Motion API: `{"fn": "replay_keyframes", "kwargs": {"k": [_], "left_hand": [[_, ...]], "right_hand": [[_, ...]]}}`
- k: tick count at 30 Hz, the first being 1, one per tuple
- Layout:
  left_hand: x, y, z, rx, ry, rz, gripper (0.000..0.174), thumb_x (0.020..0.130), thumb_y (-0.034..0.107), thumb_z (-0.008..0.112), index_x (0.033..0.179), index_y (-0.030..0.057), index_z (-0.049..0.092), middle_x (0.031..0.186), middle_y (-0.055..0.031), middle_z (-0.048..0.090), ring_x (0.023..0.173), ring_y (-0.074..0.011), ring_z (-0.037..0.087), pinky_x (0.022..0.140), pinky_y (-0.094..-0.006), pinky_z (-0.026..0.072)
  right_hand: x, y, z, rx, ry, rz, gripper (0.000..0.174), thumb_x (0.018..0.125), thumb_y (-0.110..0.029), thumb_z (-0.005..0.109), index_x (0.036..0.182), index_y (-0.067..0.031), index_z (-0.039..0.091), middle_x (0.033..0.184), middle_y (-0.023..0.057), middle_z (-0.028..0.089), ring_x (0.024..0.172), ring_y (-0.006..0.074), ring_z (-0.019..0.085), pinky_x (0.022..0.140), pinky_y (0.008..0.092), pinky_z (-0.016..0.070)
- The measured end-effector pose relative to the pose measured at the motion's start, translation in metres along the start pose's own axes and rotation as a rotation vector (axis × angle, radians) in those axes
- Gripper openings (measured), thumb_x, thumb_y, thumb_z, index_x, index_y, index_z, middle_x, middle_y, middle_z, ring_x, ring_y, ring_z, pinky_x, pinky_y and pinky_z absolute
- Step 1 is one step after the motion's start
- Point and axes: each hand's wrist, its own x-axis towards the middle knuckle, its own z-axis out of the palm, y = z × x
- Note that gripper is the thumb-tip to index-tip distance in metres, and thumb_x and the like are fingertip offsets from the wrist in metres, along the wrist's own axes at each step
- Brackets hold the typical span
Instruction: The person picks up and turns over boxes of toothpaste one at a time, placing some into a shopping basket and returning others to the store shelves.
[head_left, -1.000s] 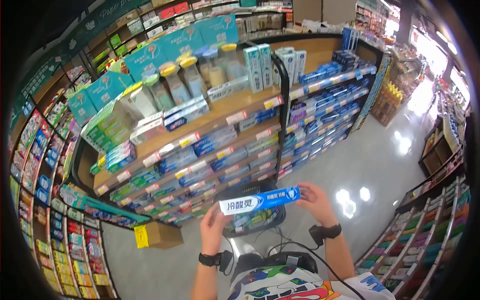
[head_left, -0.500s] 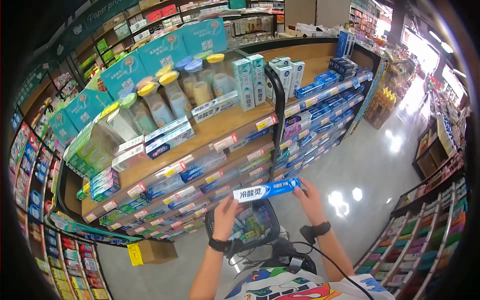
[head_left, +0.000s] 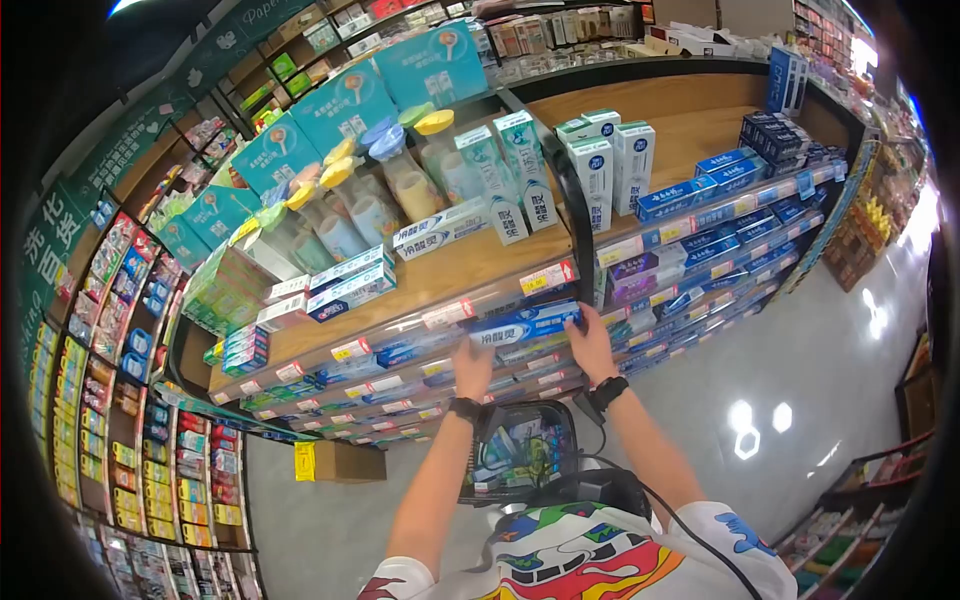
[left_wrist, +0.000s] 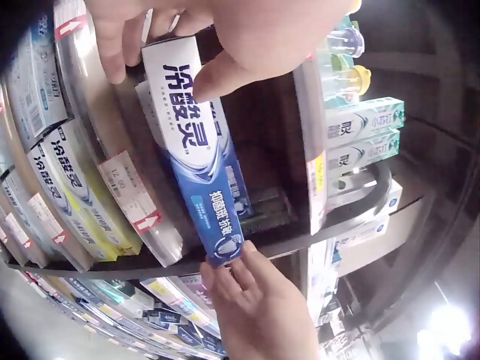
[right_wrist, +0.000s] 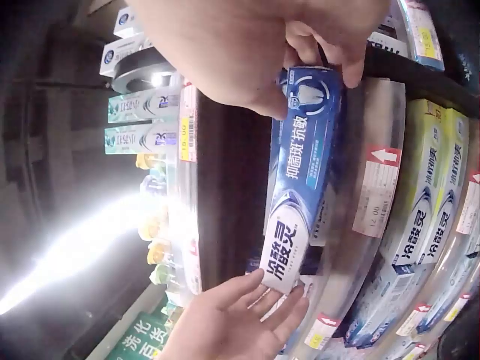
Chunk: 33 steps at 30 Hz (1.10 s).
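Note:
A blue and white toothpaste box (head_left: 530, 326) lies lengthwise between the two hands, at the front of a shelf below the top one. The left hand (head_left: 473, 370) pinches its white end, thumb on the printed face in the left wrist view. At the blue end, the right hand (head_left: 592, 346) grips with thumb and fingers, seen close in the right wrist view. Behind the held box (left_wrist: 196, 150) is the dark shelf space, where another blue and white box partly shows. Price tags (right_wrist: 377, 187) run along the shelf edge just below it.
Below the hands stands a dark shopping basket (head_left: 573, 425) with several packages in it. Toothpaste boxes (head_left: 440, 228) and lidded cups (head_left: 407, 170) stand on the top shelf. A black upright post (head_left: 578, 225) divides the shelving right of the hands. A cardboard box (head_left: 352, 462) sits on the floor.
Both hands have carried the toothpaste box forward, from over the basket to the shelf front. The view has moved closer to the shelving, and the basket shows below the forearms.

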Motion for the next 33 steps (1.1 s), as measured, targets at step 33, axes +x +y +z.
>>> {"fn": "replay_keyframes", "kwargs": {"k": [33], "left_hand": [[0.023, 0.022, 0.018, 0.249, -0.102, 0.025, 0.062, 0.081, 0.022, 0.075, 0.133, -0.0005, 0.051, 0.127, -0.0215, 0.066, 0.131, -0.0369, 0.053, 0.109, -0.0449, 0.04]], "right_hand": [[0.014, 0.016, 0.056, -0.671, 0.047, -0.082, 0.079, 0.079, -0.019, 0.075, 0.141, 0.0111, 0.035, 0.138, 0.0268, 0.047, 0.132, 0.0475, 0.04, 0.109, 0.0552, 0.0364]]}}
